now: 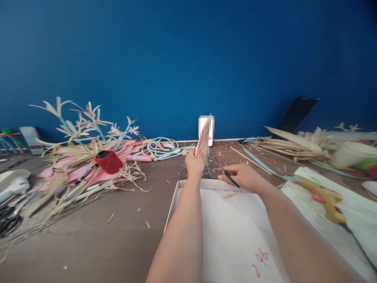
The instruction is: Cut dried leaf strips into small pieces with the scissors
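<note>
Several pale flowers (94, 118) well left of the white tray (212, 184), dry-looking and papery, narrow petals splayed wide, stems wrapped in light blue. Closer on the tray's left, a squat red spool (108, 162) with tapered sides. Just beyond the tray's far edge, left hand (194, 162) closed around the lower end of a husk bundle (201, 146): flat, fibrous, matte, narrowing to a point, long axis running up and away from the tray, tip leaning slightly right. Husk bundle thus to the left of the right fingers and nearer the left hand. At the tray's far edge, right hand (244, 176) apart from the husk bundle, thumb and fingers pinching a slim dark tool (231, 179), slanting down rightward, crosswise to the bundle; cannot tell its kind. Right of the tray, a yellow glue gun (328, 200), hard and smooth-looking, on a pale, crinkled sheet (359, 204).
</note>
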Demonstrator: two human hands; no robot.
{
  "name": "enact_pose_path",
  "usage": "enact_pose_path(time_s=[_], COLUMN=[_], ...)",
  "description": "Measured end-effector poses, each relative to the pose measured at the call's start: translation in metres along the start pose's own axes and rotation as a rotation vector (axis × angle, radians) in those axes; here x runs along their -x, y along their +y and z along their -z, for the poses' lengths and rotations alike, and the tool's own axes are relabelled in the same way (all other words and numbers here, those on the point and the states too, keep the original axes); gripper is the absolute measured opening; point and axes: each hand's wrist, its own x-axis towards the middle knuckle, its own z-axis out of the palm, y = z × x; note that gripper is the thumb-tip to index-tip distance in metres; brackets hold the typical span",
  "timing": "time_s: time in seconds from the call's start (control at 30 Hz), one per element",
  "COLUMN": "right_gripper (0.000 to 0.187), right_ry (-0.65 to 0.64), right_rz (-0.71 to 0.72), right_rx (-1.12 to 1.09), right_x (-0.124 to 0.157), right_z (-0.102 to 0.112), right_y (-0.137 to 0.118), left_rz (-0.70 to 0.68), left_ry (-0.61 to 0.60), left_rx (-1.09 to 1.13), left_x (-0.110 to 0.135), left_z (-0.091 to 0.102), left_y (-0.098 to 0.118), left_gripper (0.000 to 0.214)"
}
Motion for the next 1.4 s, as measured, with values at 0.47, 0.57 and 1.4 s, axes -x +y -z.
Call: enact_pose_path(time_s=[0.47, 0.57, 1.4], right_gripper=[0.036, 0.034, 0.041], right_ry=[0.021, 0.014, -0.048], right_rz=[-0.044, -0.052, -0.035], right_rx=[-0.08, -0.137, -0.124], right_x=[-0.003, -0.001, 0.003], right_z=[-0.003, -0.002, 0.002], right_y=[0.002, -0.003, -0.012], left_rz=[0.028, 0.017, -0.015], left_ry=[-0.075, -0.093, -0.131], left_rx=[0.089, 0.112, 0.015], left_x=[0.004, 0.002, 0.001], left_z=[0.0, -0.001, -0.001], left_y=[0.002, 0.0, -0.004], left_gripper=[0.018, 0.019, 0.028])
